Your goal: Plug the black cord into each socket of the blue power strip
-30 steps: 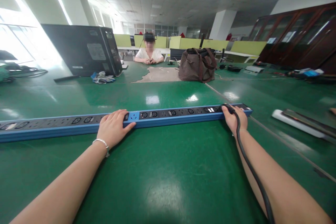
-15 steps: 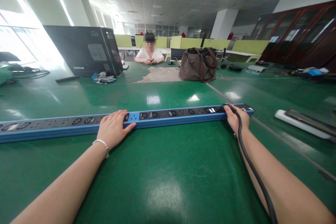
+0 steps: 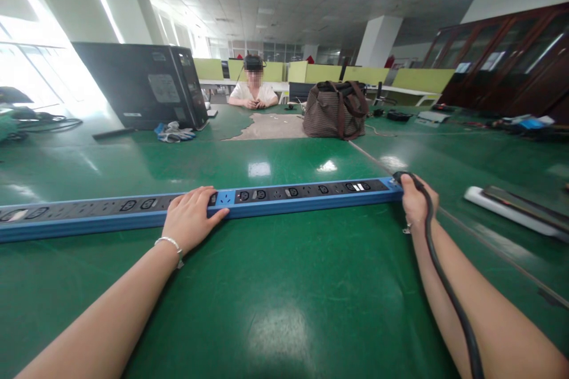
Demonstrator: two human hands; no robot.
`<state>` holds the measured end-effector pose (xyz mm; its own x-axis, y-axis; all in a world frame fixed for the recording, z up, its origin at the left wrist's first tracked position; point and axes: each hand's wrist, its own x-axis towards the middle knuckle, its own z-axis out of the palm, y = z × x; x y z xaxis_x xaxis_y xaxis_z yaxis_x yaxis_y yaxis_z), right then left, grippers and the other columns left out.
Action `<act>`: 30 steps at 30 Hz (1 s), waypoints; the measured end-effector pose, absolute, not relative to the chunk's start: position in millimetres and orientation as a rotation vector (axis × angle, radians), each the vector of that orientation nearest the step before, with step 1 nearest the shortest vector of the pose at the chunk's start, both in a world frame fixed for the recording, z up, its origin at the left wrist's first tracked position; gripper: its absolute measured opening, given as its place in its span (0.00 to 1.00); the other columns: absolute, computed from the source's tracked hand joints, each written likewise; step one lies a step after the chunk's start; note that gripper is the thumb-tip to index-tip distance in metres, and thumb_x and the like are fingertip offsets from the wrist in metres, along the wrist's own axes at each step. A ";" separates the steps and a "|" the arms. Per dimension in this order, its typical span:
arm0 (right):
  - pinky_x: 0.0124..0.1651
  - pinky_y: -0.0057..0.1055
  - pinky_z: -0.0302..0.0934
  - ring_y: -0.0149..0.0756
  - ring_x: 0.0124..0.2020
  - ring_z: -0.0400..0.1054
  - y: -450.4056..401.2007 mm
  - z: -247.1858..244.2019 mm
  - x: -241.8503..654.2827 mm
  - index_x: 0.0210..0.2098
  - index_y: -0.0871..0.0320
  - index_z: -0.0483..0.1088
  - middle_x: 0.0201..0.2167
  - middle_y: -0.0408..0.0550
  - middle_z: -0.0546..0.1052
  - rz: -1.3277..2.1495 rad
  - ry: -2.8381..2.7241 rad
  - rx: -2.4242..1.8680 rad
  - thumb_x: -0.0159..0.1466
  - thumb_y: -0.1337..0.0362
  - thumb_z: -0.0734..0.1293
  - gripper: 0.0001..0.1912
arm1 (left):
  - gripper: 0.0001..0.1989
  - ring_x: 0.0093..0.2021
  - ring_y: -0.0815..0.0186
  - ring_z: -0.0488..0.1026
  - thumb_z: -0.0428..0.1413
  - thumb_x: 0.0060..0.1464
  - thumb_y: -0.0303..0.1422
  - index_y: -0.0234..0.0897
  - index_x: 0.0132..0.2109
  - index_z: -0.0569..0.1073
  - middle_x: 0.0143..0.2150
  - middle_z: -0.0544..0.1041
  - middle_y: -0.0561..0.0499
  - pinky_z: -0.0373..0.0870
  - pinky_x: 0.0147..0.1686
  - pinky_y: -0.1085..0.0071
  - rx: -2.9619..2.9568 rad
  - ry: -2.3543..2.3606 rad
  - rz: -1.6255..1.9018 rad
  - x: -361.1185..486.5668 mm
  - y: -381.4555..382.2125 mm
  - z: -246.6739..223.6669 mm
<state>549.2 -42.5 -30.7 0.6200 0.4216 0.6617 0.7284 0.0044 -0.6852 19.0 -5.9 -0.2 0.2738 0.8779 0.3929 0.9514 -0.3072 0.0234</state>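
A long blue power strip (image 3: 311,202) with several black sockets lies across the green table. My left hand (image 3: 191,216) is wrapped over its middle, thumb along the near side, beside a blue socket (image 3: 226,197). At the strip's right end my right hand (image 3: 420,198) is closed around the plug end of a black cable (image 3: 444,284). That cable runs down along my right forearm. My right fingers hide most of the plug, and whether it touches the strip's end I cannot tell.
A black computer case (image 3: 137,86) and gloves (image 3: 175,132) stand back left. A brown bag (image 3: 334,109) sits back centre, near a seated person (image 3: 253,95). At right lies a white bar-shaped object (image 3: 507,210); cables and small items lie behind it.
My right hand has moved right with the cable's plug end, uncovering part of the strip near its right end. My left hand has stayed on the strip.
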 end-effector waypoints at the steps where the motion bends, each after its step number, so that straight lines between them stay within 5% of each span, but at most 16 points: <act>1: 0.50 0.41 0.63 0.44 0.45 0.70 -43.2 -28.1 547.3 0.41 0.59 0.74 0.39 0.50 0.78 -0.319 -0.977 -1.672 0.59 0.47 0.60 0.24 | 0.28 0.57 0.53 0.65 0.45 0.55 0.51 0.36 0.55 0.65 0.57 0.70 0.41 0.57 0.55 0.55 -2.327 -1.704 -0.500 18.9 -5.9 -0.3; 30: 0.52 0.49 0.58 0.55 0.52 0.65 -49.6 -27.0 556.9 0.49 0.54 0.73 0.53 0.60 0.70 -0.380 -1.135 -2.125 0.60 0.47 0.58 0.26 | 0.28 0.57 0.53 0.65 0.44 0.55 0.51 0.37 0.56 0.64 0.58 0.69 0.42 0.58 0.55 0.56 -2.322 -1.702 -0.469 18.2 -6.9 0.4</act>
